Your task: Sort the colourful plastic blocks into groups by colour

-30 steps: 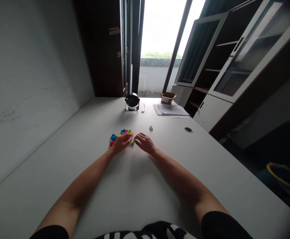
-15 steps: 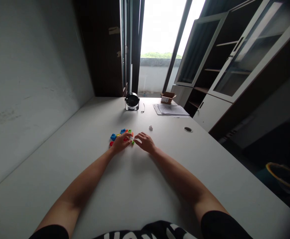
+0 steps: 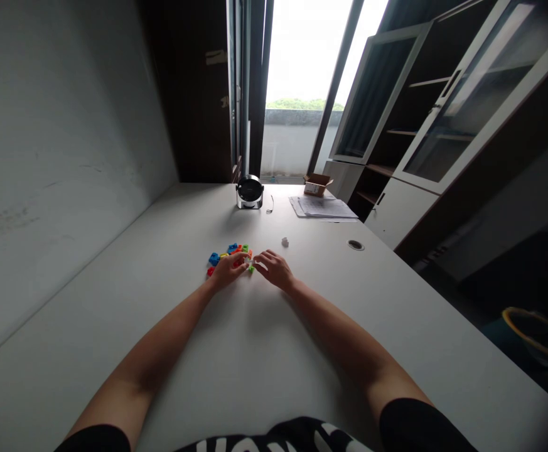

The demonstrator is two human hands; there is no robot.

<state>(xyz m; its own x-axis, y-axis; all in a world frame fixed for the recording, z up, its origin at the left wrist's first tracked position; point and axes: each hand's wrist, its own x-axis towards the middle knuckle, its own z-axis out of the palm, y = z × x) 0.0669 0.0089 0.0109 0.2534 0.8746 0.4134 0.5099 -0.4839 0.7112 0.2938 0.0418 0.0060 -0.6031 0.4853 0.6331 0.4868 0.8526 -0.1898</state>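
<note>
My left hand (image 3: pixel 227 270) is closed, its thumb and fingers pinching a small white plastic piece (image 3: pixel 248 260), like a toy building block. From the other side my right hand (image 3: pixel 275 270) reaches in, thumb and fingertips bent together against white plastic at their tips. Whether the white is one piece or two joined ones is too small to tell. Around and behind my left hand lie loose coloured toy blocks: blue (image 3: pixel 214 258), red (image 3: pixel 211 271), green (image 3: pixel 245 248), plus yellow and orange ones partly covered by the hand. Another white piece (image 3: pixel 285 242) rests beyond my right hand.
Toward the back of the white table (image 3: pixel 255 351) stands a round black device (image 3: pixel 250 191) on a metal stand, with a thin dark cord beside it. Papers (image 3: pixel 325 208) and an open cardboard box (image 3: pixel 317 184) are at the back right, near a cable hole (image 3: pixel 355 245).
Both hands stay in nearly the same place, with only slight finger movement. The white plastic between the fingertips has shifted a little. The loose blocks lie as before.
</note>
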